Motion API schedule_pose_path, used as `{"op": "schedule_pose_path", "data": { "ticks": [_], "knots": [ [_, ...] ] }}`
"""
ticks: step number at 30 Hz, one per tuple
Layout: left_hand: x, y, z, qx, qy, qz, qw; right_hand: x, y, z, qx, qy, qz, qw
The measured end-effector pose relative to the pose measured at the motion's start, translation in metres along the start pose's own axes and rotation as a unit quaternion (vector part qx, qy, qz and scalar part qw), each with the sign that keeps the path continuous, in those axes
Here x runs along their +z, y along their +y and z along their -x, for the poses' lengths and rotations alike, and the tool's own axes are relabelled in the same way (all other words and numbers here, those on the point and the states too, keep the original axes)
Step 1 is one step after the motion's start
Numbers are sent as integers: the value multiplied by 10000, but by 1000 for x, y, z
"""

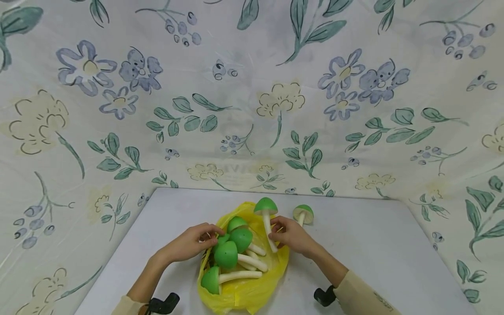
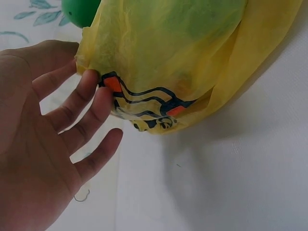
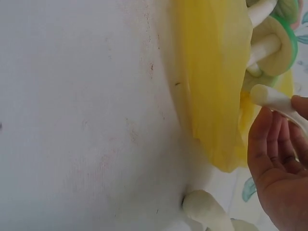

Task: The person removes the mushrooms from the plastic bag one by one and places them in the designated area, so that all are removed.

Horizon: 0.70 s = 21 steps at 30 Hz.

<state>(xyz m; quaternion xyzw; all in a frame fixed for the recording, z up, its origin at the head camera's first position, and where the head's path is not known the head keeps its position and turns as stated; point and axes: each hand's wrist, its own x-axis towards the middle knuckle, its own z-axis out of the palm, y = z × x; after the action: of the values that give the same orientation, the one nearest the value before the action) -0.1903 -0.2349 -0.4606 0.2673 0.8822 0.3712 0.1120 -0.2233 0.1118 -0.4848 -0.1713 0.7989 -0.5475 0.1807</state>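
Note:
A yellow plastic bag point(image 1: 240, 299) lies on the table with its mouth spread, holding several toy mushrooms point(image 1: 226, 254) with green caps and white stems. My left hand point(image 1: 190, 243) pinches the bag's left rim; the left wrist view shows the fingertips against the printed plastic point(image 2: 168, 53). Over the bag's right side, my right hand point(image 1: 293, 236) pinches the white stem of another mushroom point(image 1: 266, 205), its green cap up and away from me. That stem's end point(image 3: 269, 96) points toward the bag in the right wrist view.
One more mushroom point(image 1: 303, 214) lies on the white table point(image 1: 354, 253), just beyond my right hand. Behind the table and at its sides hangs a flower-patterned cloth point(image 1: 244, 131). Black wrist straps point(image 1: 163, 304) sit on both forearms.

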Motion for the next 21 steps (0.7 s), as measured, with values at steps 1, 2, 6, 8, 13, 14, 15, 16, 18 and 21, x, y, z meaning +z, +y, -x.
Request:
{"op": "schedule_pose_path", "data": {
  "ticks": [1,2,6,8,13,14,15,16,18,21],
  "knots": [
    [0,0,0,1,1,6,10000,-1,0,1,13,12,18,10000],
    [0,0,0,-2,3,4,10000,-2,0,2,18,28,40,10000],
    [0,1,2,4,33,-42,10000,-7,0,6,19,65,119,9999],
    [0,1,2,7,38,-58,10000,-10,-1,9,6,94,146,9998],
    [0,0,3,-2,44,-43,10000,-17,-4,15,-88,211,315,9992],
    [0,0,3,-1,49,-37,10000,-19,-4,16,-108,234,378,9990],
    [0,0,2,-4,53,-42,10000,-21,-5,17,-131,260,399,9988],
    [0,-1,2,-13,53,-36,10000,-23,-5,18,-133,281,431,9986],
    [0,-2,2,-29,53,-29,10000,-27,-5,19,-152,316,456,9983],
    [0,-2,2,-41,50,-32,10000,-34,-5,23,-170,355,518,9979]
  ]
}}
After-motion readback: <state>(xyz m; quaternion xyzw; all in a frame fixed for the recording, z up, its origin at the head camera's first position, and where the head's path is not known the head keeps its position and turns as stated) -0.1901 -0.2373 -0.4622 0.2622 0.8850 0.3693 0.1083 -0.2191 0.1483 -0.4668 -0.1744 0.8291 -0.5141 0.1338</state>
